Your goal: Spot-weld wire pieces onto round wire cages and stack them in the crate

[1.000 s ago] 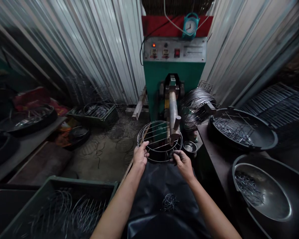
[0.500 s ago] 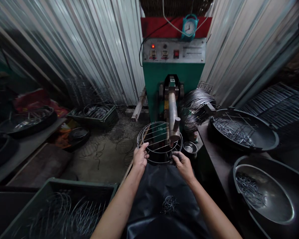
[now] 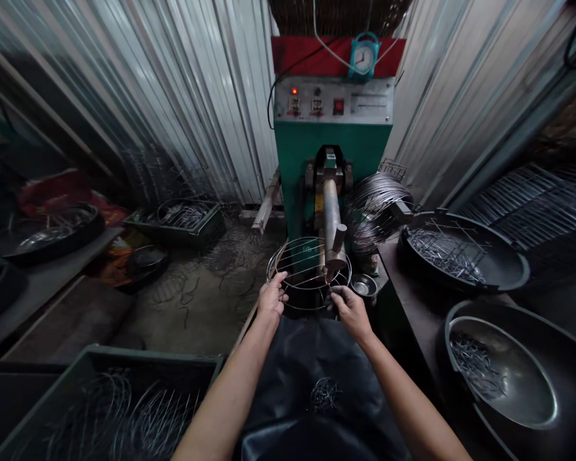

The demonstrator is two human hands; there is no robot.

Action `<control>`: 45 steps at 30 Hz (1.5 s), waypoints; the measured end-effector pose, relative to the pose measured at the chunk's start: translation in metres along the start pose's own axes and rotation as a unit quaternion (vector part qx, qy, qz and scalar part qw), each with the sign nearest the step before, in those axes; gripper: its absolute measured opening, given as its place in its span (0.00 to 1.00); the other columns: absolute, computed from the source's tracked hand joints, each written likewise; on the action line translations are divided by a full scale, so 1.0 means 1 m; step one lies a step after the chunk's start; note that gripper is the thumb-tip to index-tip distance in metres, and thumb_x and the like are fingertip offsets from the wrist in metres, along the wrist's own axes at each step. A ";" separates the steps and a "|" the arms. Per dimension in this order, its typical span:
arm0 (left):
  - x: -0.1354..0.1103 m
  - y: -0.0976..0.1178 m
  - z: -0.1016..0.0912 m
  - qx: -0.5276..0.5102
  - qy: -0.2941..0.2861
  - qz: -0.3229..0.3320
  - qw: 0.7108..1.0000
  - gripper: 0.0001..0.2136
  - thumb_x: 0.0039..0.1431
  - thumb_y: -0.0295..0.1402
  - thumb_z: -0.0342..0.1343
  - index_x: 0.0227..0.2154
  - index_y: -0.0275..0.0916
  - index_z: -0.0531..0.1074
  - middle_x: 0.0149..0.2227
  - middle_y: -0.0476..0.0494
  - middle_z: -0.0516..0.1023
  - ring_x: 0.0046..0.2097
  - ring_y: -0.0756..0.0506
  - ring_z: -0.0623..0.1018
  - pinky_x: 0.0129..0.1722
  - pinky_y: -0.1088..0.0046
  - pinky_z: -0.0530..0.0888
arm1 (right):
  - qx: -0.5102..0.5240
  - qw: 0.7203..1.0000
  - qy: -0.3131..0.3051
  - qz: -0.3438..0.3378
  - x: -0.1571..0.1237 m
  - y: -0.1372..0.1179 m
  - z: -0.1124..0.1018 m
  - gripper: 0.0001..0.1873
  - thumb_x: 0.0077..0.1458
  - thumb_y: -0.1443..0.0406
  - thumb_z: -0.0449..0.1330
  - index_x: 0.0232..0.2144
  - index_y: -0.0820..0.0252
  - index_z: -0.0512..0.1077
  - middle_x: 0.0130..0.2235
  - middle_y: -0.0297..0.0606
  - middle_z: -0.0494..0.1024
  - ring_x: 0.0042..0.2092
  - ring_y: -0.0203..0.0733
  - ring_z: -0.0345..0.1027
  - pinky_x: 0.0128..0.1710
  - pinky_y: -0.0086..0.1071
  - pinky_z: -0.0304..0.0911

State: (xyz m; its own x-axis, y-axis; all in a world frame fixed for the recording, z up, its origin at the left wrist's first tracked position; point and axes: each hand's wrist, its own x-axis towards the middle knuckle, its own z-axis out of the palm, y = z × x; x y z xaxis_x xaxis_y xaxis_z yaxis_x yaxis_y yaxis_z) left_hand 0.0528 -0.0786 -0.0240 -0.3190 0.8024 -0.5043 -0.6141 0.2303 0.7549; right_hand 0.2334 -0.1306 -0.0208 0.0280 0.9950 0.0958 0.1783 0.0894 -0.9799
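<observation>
1. The round wire rack [image 3: 308, 274] sits in front of the green machine [image 3: 333, 160], under its metal arm [image 3: 331, 218].
2. The left hand [image 3: 271, 298] grips the rack's near left rim.
3. The right hand [image 3: 349, 309] seems to pinch its near right edge, though dimness blurs it.

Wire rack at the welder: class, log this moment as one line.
left hand: grips wire rack rim | right hand: grips near rim | rack: under welder arm | lap: wire bits

Dim room, corrugated metal walls [image 3: 182, 96]
</observation>
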 end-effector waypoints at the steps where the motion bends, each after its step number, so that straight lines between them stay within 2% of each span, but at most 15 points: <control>1: 0.000 0.000 0.001 0.002 0.009 -0.004 1.000 0.18 0.31 0.32 0.65 0.21 0.38 0.59 0.15 0.61 0.54 0.14 0.59 0.52 0.11 0.83 0.49 | -0.003 1.000 -0.001 -0.002 0.001 0.000 0.000 0.12 0.51 0.57 0.55 0.31 0.60 0.69 0.26 0.34 0.73 0.23 0.35 0.67 0.24 0.28 0.62; 7: -0.003 -0.001 0.003 0.012 0.058 -0.017 0.998 0.16 0.35 0.32 0.65 0.18 0.37 0.59 0.15 0.59 0.56 0.14 0.59 0.54 0.11 0.83 0.51 | -0.001 1.000 -0.004 0.004 0.002 0.002 -0.002 0.14 0.50 0.56 0.54 0.33 0.60 0.69 0.26 0.34 0.74 0.22 0.36 0.68 0.22 0.28 0.61; 13: -0.003 -0.002 0.003 0.016 0.055 -0.018 0.998 0.15 0.36 0.32 0.64 0.19 0.37 0.60 0.15 0.59 0.56 0.14 0.59 0.54 0.10 0.83 0.50 | -0.018 1.000 0.007 -0.013 0.004 0.002 -0.003 0.12 0.49 0.57 0.55 0.31 0.58 0.70 0.25 0.33 0.74 0.22 0.37 0.68 0.23 0.29 0.62; 17: -0.008 -0.007 0.000 0.002 0.054 -0.024 0.998 0.16 0.37 0.32 0.65 0.20 0.37 0.60 0.15 0.59 0.54 0.14 0.59 0.53 0.11 0.83 0.51 | -0.043 0.999 -0.001 -0.020 0.005 0.000 -0.005 0.14 0.51 0.57 0.53 0.34 0.59 0.71 0.26 0.35 0.76 0.22 0.37 0.68 0.25 0.31 0.64; 19: -0.010 -0.008 -0.009 -0.006 0.035 -0.030 0.999 0.17 0.37 0.36 0.66 0.21 0.37 0.61 0.15 0.59 0.55 0.14 0.58 0.55 0.12 0.83 0.54 | -0.079 0.996 0.017 -0.043 -0.004 0.002 -0.009 0.15 0.52 0.58 0.53 0.38 0.60 0.72 0.29 0.37 0.77 0.27 0.40 0.70 0.30 0.33 0.66; 22: -0.003 0.001 -0.026 0.028 0.011 -0.083 0.996 0.21 0.39 0.49 0.63 0.25 0.38 0.64 0.19 0.53 0.63 0.18 0.53 0.64 0.16 0.77 0.63 | -0.155 0.983 0.046 -0.090 -0.032 0.019 -0.022 0.17 0.53 0.59 0.55 0.43 0.59 0.70 0.39 0.42 0.77 0.41 0.45 0.71 0.42 0.37 0.64; 23: 0.003 0.008 -0.031 0.053 0.008 -0.104 0.993 0.22 0.40 0.52 0.61 0.26 0.37 0.66 0.21 0.50 0.66 0.20 0.51 0.67 0.18 0.75 0.66 | -0.180 0.979 0.032 -0.090 -0.043 0.028 -0.027 0.15 0.53 0.59 0.54 0.42 0.58 0.71 0.41 0.42 0.76 0.43 0.45 0.70 0.44 0.38 0.64; 25: 0.017 0.025 -0.035 0.111 0.001 -0.122 0.986 0.22 0.43 0.53 0.58 0.28 0.36 0.68 0.24 0.45 0.69 0.22 0.49 0.70 0.20 0.72 0.68 | -0.232 0.970 -0.053 -0.055 -0.065 0.047 -0.035 0.11 0.53 0.62 0.54 0.38 0.57 0.72 0.39 0.41 0.77 0.41 0.45 0.71 0.42 0.37 0.64; 28: 0.041 0.047 -0.025 0.187 -0.048 -0.126 0.973 0.19 0.45 0.48 0.60 0.26 0.35 0.69 0.21 0.46 0.68 0.20 0.50 0.68 0.19 0.73 0.67 | -0.331 0.922 -0.202 0.018 -0.087 0.068 -0.040 0.09 0.51 0.67 0.55 0.36 0.59 0.72 0.37 0.42 0.77 0.40 0.45 0.71 0.41 0.35 0.64; 32: 0.060 0.051 -0.007 0.211 -0.068 -0.135 0.966 0.13 0.41 0.36 0.65 0.24 0.35 0.69 0.19 0.48 0.67 0.17 0.52 0.65 0.14 0.79 0.59 | -0.428 0.862 -0.270 0.045 -0.092 0.071 -0.038 0.14 0.51 0.70 0.55 0.42 0.61 0.71 0.42 0.44 0.75 0.44 0.45 0.68 0.44 0.34 0.60; 36: 0.045 0.042 -0.018 0.179 -0.050 -0.092 0.978 0.12 0.40 0.32 0.66 0.23 0.35 0.67 0.17 0.52 0.62 0.15 0.55 0.61 0.13 0.83 0.51 | -0.464 0.815 -0.348 0.016 -0.093 0.064 -0.029 0.16 0.50 0.72 0.55 0.43 0.61 0.71 0.41 0.44 0.75 0.44 0.45 0.67 0.48 0.35 0.57; 38: 0.030 0.034 -0.032 0.144 -0.038 -0.065 0.987 0.14 0.39 0.34 0.66 0.23 0.36 0.65 0.16 0.55 0.60 0.15 0.56 0.60 0.13 0.83 0.52 | -0.473 0.790 -0.390 0.001 -0.098 0.067 -0.023 0.15 0.50 0.72 0.56 0.42 0.60 0.72 0.41 0.44 0.75 0.44 0.45 0.67 0.50 0.37 0.55; 41: 0.005 0.020 -0.053 0.079 -0.025 -0.057 0.995 0.18 0.36 0.40 0.67 0.22 0.37 0.63 0.16 0.57 0.58 0.16 0.57 0.60 0.13 0.82 0.54 | -0.491 0.760 -0.426 -0.014 -0.108 0.077 -0.011 0.13 0.48 0.72 0.57 0.38 0.60 0.74 0.42 0.47 0.74 0.46 0.50 0.65 0.47 0.40 0.56; 43: -0.009 0.013 -0.063 0.045 -0.025 -0.073 0.996 0.20 0.37 0.44 0.66 0.21 0.38 0.61 0.17 0.57 0.59 0.16 0.56 0.61 0.15 0.81 0.58 | -0.488 0.762 -0.425 -0.035 -0.117 0.085 -0.004 0.09 0.49 0.72 0.56 0.33 0.60 0.75 0.41 0.48 0.74 0.46 0.51 0.64 0.45 0.40 0.57; 45: -0.016 0.011 -0.069 0.030 -0.022 -0.091 0.995 0.21 0.39 0.47 0.63 0.22 0.38 0.61 0.18 0.55 0.61 0.17 0.55 0.62 0.17 0.78 0.62 | -0.466 0.788 -0.396 -0.073 -0.126 0.091 0.002 0.09 0.51 0.72 0.54 0.28 0.59 0.75 0.38 0.46 0.74 0.45 0.49 0.64 0.46 0.40 0.56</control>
State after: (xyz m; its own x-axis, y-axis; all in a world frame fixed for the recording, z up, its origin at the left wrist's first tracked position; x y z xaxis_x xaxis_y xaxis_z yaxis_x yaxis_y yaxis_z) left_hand 0.0009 -0.1269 -0.0362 -0.1738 0.7671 -0.6175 -0.6139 0.4059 0.6770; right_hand 0.2437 -0.2476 -0.1224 -0.6160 0.7265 -0.3045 0.7780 0.5007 -0.3794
